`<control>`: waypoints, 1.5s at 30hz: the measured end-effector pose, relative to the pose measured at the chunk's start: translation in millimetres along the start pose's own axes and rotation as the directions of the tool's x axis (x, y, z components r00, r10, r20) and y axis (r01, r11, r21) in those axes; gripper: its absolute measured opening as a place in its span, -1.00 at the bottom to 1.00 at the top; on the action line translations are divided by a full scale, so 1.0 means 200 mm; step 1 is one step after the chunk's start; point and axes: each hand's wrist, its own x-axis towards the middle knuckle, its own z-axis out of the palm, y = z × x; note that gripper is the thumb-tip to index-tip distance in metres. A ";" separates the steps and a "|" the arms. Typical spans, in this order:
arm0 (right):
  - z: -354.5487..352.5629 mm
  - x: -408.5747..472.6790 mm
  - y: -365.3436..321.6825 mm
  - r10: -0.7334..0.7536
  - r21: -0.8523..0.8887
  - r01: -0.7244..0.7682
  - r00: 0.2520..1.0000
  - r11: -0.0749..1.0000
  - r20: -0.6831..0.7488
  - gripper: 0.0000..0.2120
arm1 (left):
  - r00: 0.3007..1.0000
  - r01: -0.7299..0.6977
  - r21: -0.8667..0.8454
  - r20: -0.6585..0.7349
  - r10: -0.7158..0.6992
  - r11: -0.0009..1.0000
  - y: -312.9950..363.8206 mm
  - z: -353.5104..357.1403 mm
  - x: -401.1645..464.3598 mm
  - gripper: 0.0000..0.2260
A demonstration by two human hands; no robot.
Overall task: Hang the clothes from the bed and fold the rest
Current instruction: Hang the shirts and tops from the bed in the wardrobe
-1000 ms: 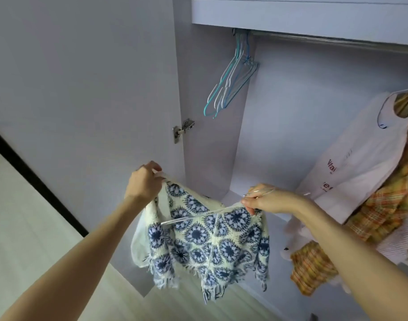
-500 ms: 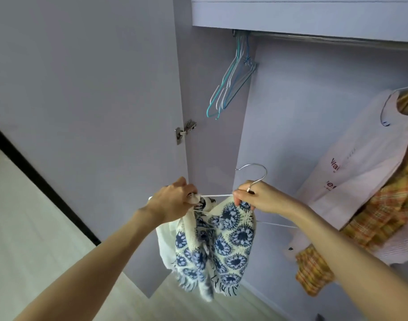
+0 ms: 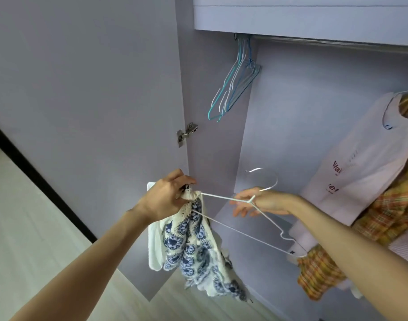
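Observation:
A cream garment with blue flower print (image 3: 196, 251) hangs bunched from the left end of a white wire hanger (image 3: 242, 221). My left hand (image 3: 166, 200) grips the garment's top edge together with that hanger end. My right hand (image 3: 254, 202) is behind the hanger's neck with its fingers spread and relaxed; it no longer holds the garment. The hanger's hook (image 3: 265, 179) curves up above my right hand. All this is in front of the open wardrobe, well below the rail (image 3: 337, 44).
Several empty blue and white hangers (image 3: 235, 86) hang at the rail's left end. A white printed shirt (image 3: 360, 163) and a yellow plaid garment (image 3: 383, 218) hang at the right. The open wardrobe door (image 3: 82, 100) stands at the left, pale floor below.
The garment was spread between both hands, then gathered to the left. My right hand let go of the cloth and hanger neck and opened, and the hanger's right arm now shows bare.

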 end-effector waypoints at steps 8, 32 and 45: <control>0.11 0.12 -0.20 -0.250 -0.134 0.253 0.968 0.958 0.033 -0.75 | 0.992 -0.113 -0.045 -0.066 0.110 0.993 0.04 -0.04 -0.02 -0.73; -0.06 0.16 0.11 -0.421 -0.680 -0.170 0.673 0.713 -0.609 -0.71 | 0.932 -0.119 0.204 -0.315 0.180 0.972 -0.01 -0.02 -0.14 -0.62; -0.37 -0.01 0.20 -0.134 -0.425 -0.447 0.549 0.787 -0.825 -0.66 | 0.908 0.187 0.154 -0.404 -0.111 0.970 -0.10 -0.09 -0.15 -0.91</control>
